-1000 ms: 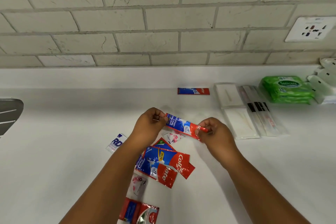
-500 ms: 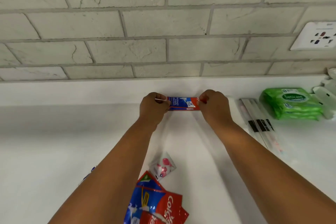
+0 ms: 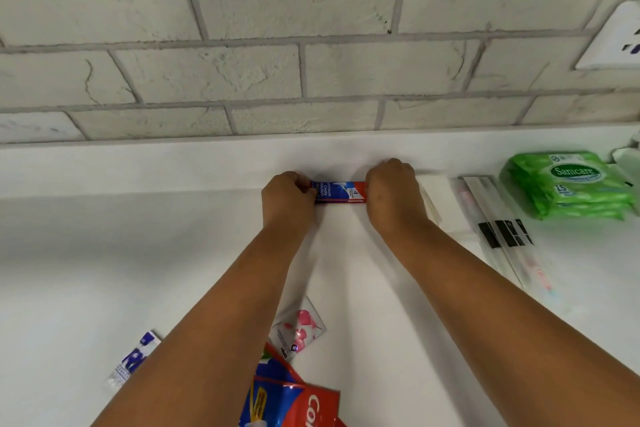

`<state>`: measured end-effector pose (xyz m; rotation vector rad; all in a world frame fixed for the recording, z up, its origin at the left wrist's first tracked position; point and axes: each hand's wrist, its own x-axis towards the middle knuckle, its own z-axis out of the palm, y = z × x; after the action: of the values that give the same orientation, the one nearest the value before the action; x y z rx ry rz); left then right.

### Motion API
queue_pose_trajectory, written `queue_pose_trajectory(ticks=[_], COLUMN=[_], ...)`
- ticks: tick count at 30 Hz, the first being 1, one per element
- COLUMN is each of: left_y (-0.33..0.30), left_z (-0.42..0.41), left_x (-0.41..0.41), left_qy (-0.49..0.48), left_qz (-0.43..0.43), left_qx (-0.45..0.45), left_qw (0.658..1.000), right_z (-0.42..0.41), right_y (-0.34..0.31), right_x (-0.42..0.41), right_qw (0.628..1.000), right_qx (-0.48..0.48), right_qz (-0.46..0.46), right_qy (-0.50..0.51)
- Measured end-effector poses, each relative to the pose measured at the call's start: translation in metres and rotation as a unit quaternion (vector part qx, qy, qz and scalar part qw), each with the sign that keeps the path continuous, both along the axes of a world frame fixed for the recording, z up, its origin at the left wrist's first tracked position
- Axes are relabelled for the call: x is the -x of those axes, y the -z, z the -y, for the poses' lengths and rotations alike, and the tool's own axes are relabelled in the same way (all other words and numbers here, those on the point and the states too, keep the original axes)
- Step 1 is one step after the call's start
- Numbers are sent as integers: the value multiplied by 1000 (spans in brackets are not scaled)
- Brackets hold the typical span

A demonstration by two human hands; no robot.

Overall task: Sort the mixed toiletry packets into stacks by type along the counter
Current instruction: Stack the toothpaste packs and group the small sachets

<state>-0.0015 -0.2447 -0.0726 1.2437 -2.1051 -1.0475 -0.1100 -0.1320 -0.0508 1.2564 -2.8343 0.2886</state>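
A small red and blue toothpaste sachet lies at the back of the white counter, against the upstand. My left hand pinches its left end and my right hand pinches its right end. Whether another sachet lies under it I cannot tell. Near the front edge, red and blue Colgate packets lie in a loose heap. A clear packet with pink print lies just behind them, and a white and blue packet shows left of my left forearm.
To the right stand green Sanicare wipe packs, long clear wrapped sticks with black bands, and a white flat packet half hidden by my right hand. A wall socket sits upper right on the brick wall.
Both hands carried the sachet from above the heap to the back of the counter, where another like it lay. My view has moved forward and closer.
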Motion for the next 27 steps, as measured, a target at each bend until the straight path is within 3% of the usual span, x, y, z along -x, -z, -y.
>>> queue_pose_trajectory(ticks=[8, 14, 20, 27], left_y=[-9, -32, -45, -37], left_z=[-2, -12, -49, -95], left_x=[-6, -40, -107, -188], left_qy=[1, -4, 58, 136], left_qz=[20, 66, 91, 152], left_qx=[-12, 44, 101, 88], left_qw=[1000, 997, 989, 975], right_z=[-7, -19, -61, -117], right_y=[-12, -29, -31, -25], right_x=[-11, -39, -102, -175], right_qw=[1000, 998, 986, 973], right_qx=[25, 61, 124, 83], right_qz=[8, 13, 98, 212], right_qy=[-15, -15, -46, -45])
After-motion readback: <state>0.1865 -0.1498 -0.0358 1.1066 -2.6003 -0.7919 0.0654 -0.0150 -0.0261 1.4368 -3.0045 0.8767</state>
